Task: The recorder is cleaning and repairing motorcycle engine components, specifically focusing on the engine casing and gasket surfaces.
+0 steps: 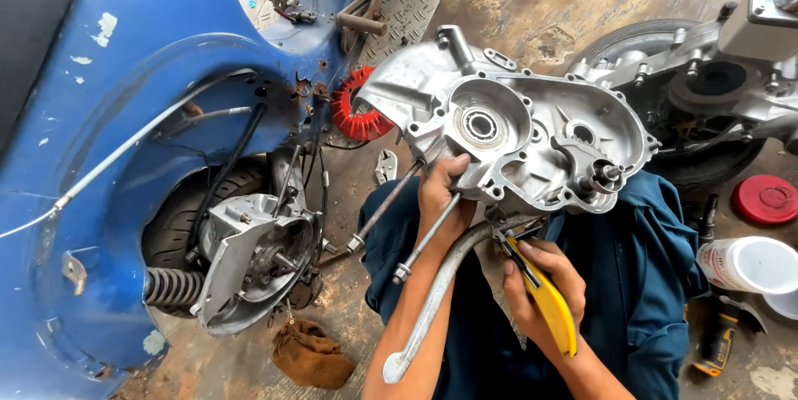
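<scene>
A bare aluminium engine crankcase (532, 130) rests on my lap, open side up, with a bearing (480, 125) in its left cavity. My left hand (442, 194) grips the lower left edge of the case, next to a long threaded stud (426, 239) and a curved kick lever (432, 300) that runs down past my forearm. My right hand (540, 279) holds yellow-handled pliers (544, 292), their jaws touching the underside of the case near its middle.
A blue scooter body (125, 159) with rear wheel, spring and brake hub (249, 259) lies at left. A red fan (357, 109) sits behind the case. A second engine with tyre (706, 92) is at right, beside a red lid (765, 199), white tub (748, 265) and brown rag (312, 354).
</scene>
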